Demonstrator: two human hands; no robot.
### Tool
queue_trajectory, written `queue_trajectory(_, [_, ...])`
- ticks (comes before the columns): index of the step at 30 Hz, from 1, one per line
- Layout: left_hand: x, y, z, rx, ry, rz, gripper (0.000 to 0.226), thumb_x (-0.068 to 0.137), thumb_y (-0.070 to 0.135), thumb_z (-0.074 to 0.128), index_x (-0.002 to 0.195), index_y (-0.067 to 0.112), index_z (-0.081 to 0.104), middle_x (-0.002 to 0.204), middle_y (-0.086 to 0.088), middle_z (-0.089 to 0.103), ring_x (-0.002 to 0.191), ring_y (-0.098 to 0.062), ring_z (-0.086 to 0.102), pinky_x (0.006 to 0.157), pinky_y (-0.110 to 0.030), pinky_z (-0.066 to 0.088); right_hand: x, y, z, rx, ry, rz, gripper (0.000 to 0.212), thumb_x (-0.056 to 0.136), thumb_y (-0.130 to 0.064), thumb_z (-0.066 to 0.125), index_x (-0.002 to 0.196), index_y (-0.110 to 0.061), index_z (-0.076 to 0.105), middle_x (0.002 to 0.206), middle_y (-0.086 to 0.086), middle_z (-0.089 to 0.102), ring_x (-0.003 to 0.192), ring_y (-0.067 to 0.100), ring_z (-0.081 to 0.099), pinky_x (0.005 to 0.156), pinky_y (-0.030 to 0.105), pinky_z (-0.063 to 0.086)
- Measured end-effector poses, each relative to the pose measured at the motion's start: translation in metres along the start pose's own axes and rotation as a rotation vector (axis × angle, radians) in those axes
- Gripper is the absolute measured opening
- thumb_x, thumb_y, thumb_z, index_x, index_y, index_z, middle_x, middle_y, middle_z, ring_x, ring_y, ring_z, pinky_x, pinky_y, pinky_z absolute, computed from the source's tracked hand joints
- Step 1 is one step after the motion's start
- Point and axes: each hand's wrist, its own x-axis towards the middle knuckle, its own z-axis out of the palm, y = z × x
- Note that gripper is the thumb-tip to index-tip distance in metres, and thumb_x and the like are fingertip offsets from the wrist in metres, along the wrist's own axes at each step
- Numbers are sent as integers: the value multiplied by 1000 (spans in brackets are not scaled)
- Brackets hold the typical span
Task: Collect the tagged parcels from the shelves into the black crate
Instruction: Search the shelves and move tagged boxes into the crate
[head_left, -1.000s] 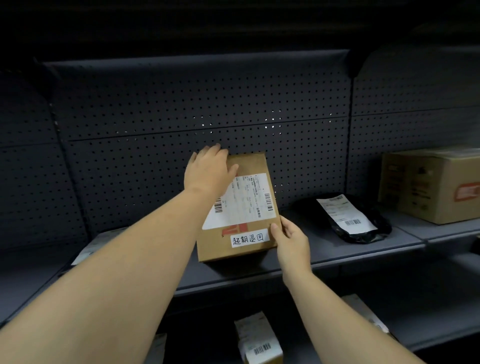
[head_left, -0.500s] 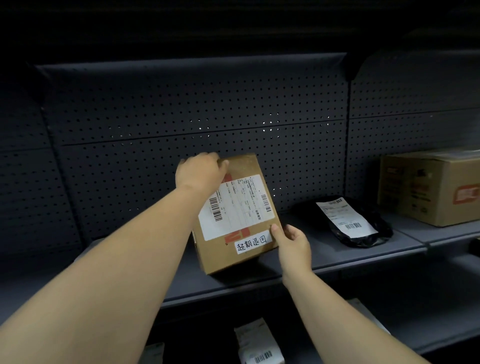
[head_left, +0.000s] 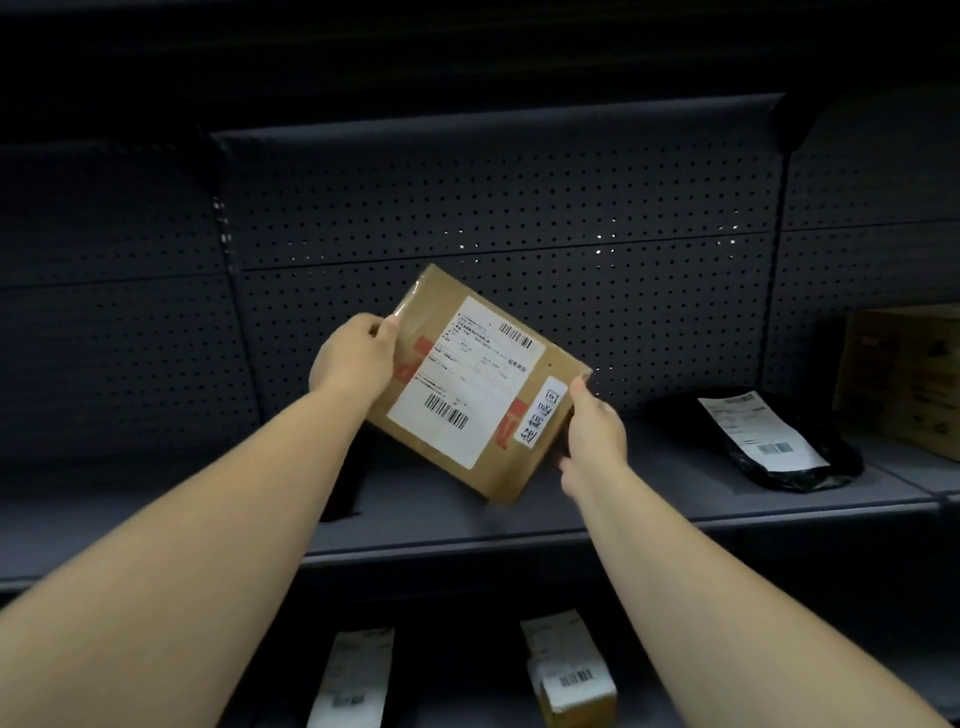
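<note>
Left hand (head_left: 358, 358) and right hand (head_left: 595, 426), fingers clamped on opposite edges, tilt a flat brown cardboard parcel (head_left: 478, 384), apparently to clear the grey shelf (head_left: 675, 499).

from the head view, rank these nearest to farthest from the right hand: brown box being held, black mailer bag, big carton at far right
1. The brown box: gripped by the right hand at its right edge, with the left hand on the other side.
2. The black mailer bag: lying on the shelf, to the right of the hand.
3. The big carton: beyond the bag, at the frame's right edge.
</note>
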Motion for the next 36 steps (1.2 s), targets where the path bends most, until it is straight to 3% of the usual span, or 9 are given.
queue_trajectory(2, [-8,-12,-8,-132,18,-74,37,95,47,33,101,25,62,79,9,60,67,-13,54,53,-28,37,-7,-5,4,-8,-55,-40,18,92,-44,52,89,-28,60,61,-13,70,66,5,63,51,23,46])
queue_trajectory(7, [-36,-32,-19,-393,115,-205,20,95,42,42,94,30,58,74,18,55,66,-4,50,52,-25,37,-21,-12,9,-27,-201,-173,28,96,-37,49,123,-35,56,82,-18,74,70,-4,69,48,14,49])
queue_trajectory(12, [-60,-46,-20,-567,152,-293,23,94,41,48,102,29,64,79,21,57,73,0,52,62,-25,41,-35,-16,8,-103,-253,-245,26,96,-37,45,120,-35,56,92,-12,75,81,6,72,65,32,59])
queue_trajectory(15, [-75,-51,-18,-601,161,-340,28,92,45,48,105,27,66,93,12,65,81,-9,58,71,-31,47,-39,-12,4,-161,-266,-282,19,95,-37,46,112,-38,55,102,-10,72,93,11,69,82,41,58])
queue_trajectory(18, [-86,-54,-18,-642,179,-366,24,92,44,51,100,27,64,96,10,64,81,-9,58,61,-26,43,-43,-5,-1,-189,-256,-334,18,93,-35,49,109,-41,56,109,-9,69,98,13,67,84,40,56])
queue_trajectory(23, [-102,-60,-21,-692,210,-402,18,90,44,54,94,28,60,89,12,62,79,-8,58,67,-29,46,-51,9,-6,-204,-204,-374,16,93,-35,50,105,-38,60,94,-14,72,88,5,69,66,25,54])
queue_trajectory(27, [-108,-62,-25,-717,224,-408,16,90,44,55,92,29,60,83,17,59,76,-2,55,60,-25,43,-57,15,-6,-221,-178,-387,16,93,-38,49,105,-38,61,89,-18,72,79,-1,69,57,15,50])
queue_trajectory(32, [-109,-64,-31,-721,224,-406,15,90,44,55,90,29,60,82,17,59,75,-3,56,59,-25,44,-61,15,-3,-220,-163,-401,16,94,-37,49,105,-37,61,90,-15,72,81,1,69,60,18,51])
queue_trajectory(36, [-107,-63,-35,-730,231,-399,16,89,45,56,90,30,60,82,17,59,76,-3,55,65,-27,45,-64,10,1,-214,-155,-426,15,94,-36,48,101,-38,61,83,-21,72,74,-4,68,50,10,49])
